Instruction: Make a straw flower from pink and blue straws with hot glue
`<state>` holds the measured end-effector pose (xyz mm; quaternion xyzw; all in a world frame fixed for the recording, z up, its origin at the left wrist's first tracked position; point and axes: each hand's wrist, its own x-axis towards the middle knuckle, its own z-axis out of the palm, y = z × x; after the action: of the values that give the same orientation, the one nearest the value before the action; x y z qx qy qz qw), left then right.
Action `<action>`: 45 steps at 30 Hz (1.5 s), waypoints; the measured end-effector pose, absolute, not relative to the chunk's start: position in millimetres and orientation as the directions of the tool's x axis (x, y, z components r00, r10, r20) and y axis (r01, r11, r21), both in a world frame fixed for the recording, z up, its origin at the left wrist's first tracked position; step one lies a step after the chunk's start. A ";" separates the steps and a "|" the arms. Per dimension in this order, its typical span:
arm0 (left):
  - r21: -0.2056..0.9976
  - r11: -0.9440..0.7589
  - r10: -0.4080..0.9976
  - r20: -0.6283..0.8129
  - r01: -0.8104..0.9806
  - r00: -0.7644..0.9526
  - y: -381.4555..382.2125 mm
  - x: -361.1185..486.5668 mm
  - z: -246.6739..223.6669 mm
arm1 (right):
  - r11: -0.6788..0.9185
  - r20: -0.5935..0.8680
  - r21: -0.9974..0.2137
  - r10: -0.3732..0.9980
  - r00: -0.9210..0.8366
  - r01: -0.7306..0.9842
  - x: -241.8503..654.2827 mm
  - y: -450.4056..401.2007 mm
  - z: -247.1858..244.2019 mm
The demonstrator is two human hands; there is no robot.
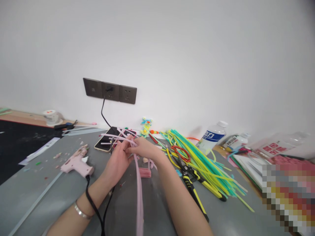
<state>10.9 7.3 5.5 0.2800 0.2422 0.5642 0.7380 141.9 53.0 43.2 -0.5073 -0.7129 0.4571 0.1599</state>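
Both hands meet over the middle of the grey table. My left hand (119,160) is closed round a bunch of pale pink pipe cleaners (138,196); their far ends fan out beyond the fingers and their long ends hang down toward me. From the other side my right hand (145,148) pinches the same bunch, its fingertips partly hidden. Just below the hands lies a small pink stacked block (145,172). A pink glue gun (77,164) rests left of my left hand, its black cord running under my forearm. Behind the hands is a phone (102,144).
Yellow-and-black pliers (192,180) lie right of my right forearm, beside a heap of green and yellow pipe cleaners (209,167). A water bottle (212,136) stands near the wall. The wall socket (110,91) has a black plug in it. Scraps litter the table's left.
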 end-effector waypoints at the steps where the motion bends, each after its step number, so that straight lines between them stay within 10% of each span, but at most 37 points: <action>1: 0.692 0.202 0.969 -0.036 -0.693 0.246 7.3 10.8 5.3 | 0.050 -0.241 -0.820 0.874 -0.422 0.571 140.3 52.9 42.3; 9: 0.705 0.194 0.967 -0.021 -0.682 0.253 8.0 9.3 4.1 | 0.060 -0.113 -0.935 0.884 -0.454 0.350 145.4 57.1 44.7; 18: 0.809 0.382 0.912 -0.253 -0.446 0.323 7.9 6.3 -0.2 | 0.147 0.174 -0.927 0.983 0.049 0.344 192.1 76.1 45.8; 28: 0.827 0.414 0.830 -0.170 -0.382 0.532 -4.7 13.2 0.1 | 0.241 0.107 -0.897 0.932 -0.347 0.370 157.9 62.8 48.5; 38: 0.817 0.418 0.835 -0.174 -0.398 0.521 -4.4 12.3 -3.7 | 0.180 0.025 -0.881 0.942 -0.335 0.439 145.2 61.6 42.0; 45: 0.776 0.411 0.862 -0.160 -0.478 0.481 0.1 12.2 1.5 | 0.078 0.023 -0.980 0.958 -0.287 0.181 175.3 67.6 48.0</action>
<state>12.2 0.1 1.5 0.3391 0.2830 0.4235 0.7909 175.3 67.6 48.0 -0.4556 -0.6245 0.5035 0.3858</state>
